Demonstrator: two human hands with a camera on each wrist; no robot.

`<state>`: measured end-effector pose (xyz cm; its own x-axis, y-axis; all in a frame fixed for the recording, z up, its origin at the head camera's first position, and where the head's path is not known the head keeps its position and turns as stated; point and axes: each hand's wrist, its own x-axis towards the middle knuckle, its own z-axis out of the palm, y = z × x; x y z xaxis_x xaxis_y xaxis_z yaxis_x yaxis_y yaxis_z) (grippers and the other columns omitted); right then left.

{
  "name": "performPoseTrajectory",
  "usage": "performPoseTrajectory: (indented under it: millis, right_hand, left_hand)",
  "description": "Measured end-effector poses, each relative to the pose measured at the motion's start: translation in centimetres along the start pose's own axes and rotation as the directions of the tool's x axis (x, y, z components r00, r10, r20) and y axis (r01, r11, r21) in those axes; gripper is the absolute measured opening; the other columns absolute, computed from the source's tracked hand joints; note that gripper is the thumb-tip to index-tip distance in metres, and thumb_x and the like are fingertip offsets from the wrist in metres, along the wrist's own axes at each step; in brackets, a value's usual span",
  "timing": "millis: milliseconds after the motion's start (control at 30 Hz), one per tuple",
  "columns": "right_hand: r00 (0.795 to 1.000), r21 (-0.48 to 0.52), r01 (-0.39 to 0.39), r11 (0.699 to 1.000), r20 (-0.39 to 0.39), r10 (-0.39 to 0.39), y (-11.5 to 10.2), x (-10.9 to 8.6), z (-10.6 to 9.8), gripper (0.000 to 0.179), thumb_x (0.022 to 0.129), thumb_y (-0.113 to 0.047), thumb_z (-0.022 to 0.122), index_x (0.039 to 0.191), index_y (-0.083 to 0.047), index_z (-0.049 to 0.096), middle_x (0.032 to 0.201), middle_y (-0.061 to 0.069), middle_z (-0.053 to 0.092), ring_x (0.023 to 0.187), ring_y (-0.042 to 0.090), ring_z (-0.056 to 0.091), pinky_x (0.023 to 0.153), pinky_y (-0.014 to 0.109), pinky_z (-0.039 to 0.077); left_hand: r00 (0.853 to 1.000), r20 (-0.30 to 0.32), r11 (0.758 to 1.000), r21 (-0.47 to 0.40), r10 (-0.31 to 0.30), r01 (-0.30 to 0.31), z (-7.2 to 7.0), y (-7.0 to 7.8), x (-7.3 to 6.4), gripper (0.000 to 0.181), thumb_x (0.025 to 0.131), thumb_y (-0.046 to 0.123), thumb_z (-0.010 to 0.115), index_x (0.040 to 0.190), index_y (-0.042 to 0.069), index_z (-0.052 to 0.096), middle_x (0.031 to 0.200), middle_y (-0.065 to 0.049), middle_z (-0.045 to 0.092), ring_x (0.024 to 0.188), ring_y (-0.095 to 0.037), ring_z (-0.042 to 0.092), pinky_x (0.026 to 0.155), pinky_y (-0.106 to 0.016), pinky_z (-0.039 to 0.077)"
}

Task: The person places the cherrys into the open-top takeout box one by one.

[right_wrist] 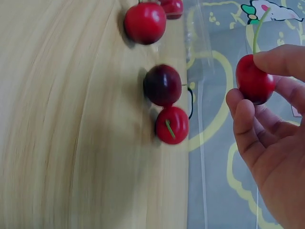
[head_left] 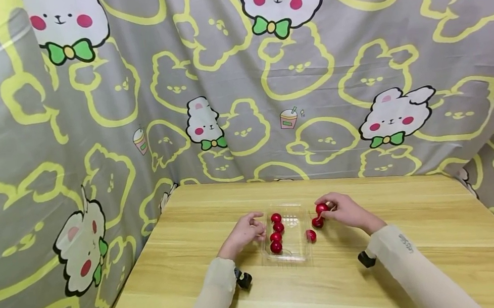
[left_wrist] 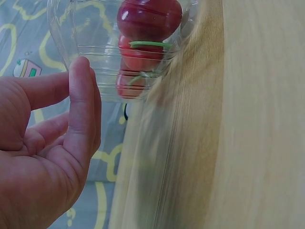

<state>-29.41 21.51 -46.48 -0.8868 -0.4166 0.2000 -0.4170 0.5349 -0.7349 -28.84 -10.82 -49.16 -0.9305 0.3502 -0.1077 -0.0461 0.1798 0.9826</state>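
Observation:
A clear plastic box (head_left: pixel 295 256) holds several red cherries (head_left: pixel 276 237) in a row along its left side. My left hand (head_left: pixel 247 230) is at the box's left wall; in the left wrist view, the extended fingers (left_wrist: pixel 82 100) are right at the clear plastic, beside cherries with green stems. Between thumb and fingers, my right hand (head_left: pixel 347 210) pinches a cherry (right_wrist: pixel 255 80), raised above the table with its green stem pointing up. Below it lie a dark cherry (right_wrist: pixel 163 85) and a bright red cherry (right_wrist: pixel 172 125), close together. Another cherry (head_left: pixel 311 236) lies against the box's right side.
The wooden table (head_left: pixel 318 293) reaches back to a grey curtain (head_left: pixel 238 73) with cartoon animals, which also hangs along the left. Black wrist cameras sit under both sleeves, the left camera (head_left: pixel 243 278) and the right camera (head_left: pixel 366 258) close above the tabletop.

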Motion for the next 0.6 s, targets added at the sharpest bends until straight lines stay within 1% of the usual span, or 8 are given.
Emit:
performPoseTrajectory:
  millis: [133,200,300,433,600]
  right_hand:
    - [1.000,-0.005,0.014,1.000,0.009,-0.014,-0.5,0.6,0.5,0.031,0.085,-0.008,0.069,0.115,-0.001,0.063,0.097,0.009,0.061,0.080,0.019,0.058,0.063,0.027,0.052]
    - [1.000,-0.021,0.020,1.000,0.016,-0.020,-0.8,0.9,0.8,0.033,0.086,-0.010,0.069,0.117,0.000,0.062,0.096,0.009,0.062,0.080,0.019,0.057,0.063,0.027,0.052]
    - [1.000,-0.034,0.001,0.999,0.018,-0.001,-1.4,1.5,1.3,0.034,0.085,-0.012,0.069,0.117,0.000,0.062,0.095,0.007,0.063,0.081,0.019,0.058,0.064,0.028,0.053]
    - [0.999,-0.043,-0.015,0.999,0.036,0.017,-2.1,2.0,2.1,0.031,0.086,-0.014,0.069,0.114,-0.001,0.064,0.097,0.005,0.064,0.083,0.019,0.060,0.064,0.028,0.053]
    - [0.999,-0.054,0.025,0.998,0.043,-0.022,-2.4,2.5,3.1,0.029,0.085,-0.013,0.070,0.112,-0.001,0.065,0.099,0.006,0.064,0.085,0.019,0.061,0.069,0.031,0.054]
  left_hand:
    - [1.000,0.005,1.000,-0.005,-0.001,0.001,0.0,-0.2,0.2,0.047,0.093,-0.006,0.052,0.138,-0.006,0.038,0.091,-0.014,0.055,0.071,-0.017,0.060,0.068,-0.030,0.058]
    - [1.000,0.006,1.000,-0.007,0.000,0.000,0.0,-0.3,0.2,0.047,0.093,-0.005,0.052,0.138,-0.006,0.038,0.091,-0.014,0.055,0.072,-0.017,0.060,0.067,-0.030,0.058]
    - [1.000,0.006,1.000,-0.006,0.005,-0.005,0.0,-0.3,0.3,0.047,0.093,-0.005,0.052,0.138,-0.006,0.039,0.092,-0.014,0.055,0.072,-0.017,0.060,0.067,-0.029,0.057]
    - [1.000,0.011,1.000,-0.009,0.004,-0.004,0.0,-0.3,0.4,0.048,0.093,-0.005,0.052,0.138,-0.006,0.038,0.093,-0.015,0.055,0.072,-0.017,0.060,0.067,-0.029,0.057]
    - [1.000,0.031,1.000,-0.021,0.002,-0.002,-0.1,0.0,0.2,0.048,0.093,-0.006,0.051,0.139,-0.008,0.036,0.093,-0.016,0.055,0.072,-0.018,0.060,0.069,-0.034,0.058]
